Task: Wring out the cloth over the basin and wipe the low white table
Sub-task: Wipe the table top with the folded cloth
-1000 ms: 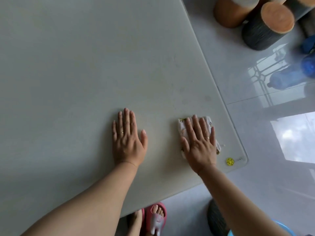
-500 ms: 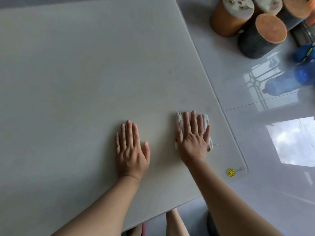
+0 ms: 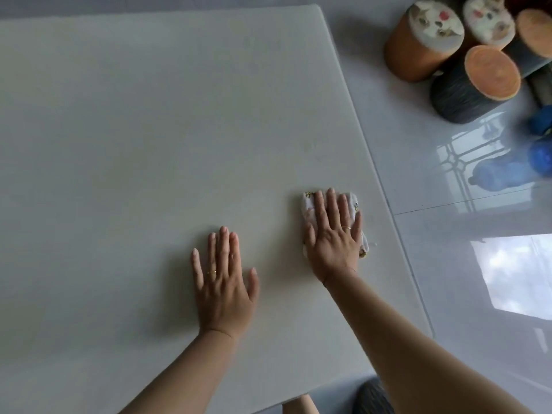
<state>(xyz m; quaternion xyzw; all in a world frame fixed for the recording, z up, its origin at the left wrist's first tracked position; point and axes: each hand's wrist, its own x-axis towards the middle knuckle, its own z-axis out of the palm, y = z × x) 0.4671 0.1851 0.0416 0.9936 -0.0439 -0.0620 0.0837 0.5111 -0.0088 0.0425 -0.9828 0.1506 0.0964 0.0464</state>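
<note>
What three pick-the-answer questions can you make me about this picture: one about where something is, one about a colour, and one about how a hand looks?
1. Where is the cloth?
A. on the floor
B. under the right hand
C. in a bucket

2. What colour is the top of the dark stool?
A. green
B. pink
C. orange

3. How is the left hand?
A. flat on the table with straight fingers
B. made into a fist
C. holding a cup

Answers:
1. B, the cloth's edges peek out around the right hand, which presses it on the table.
2. C, the round top is orange above dark sides.
3. A, the palm lies down with the fingers spread and holds nothing.
</note>
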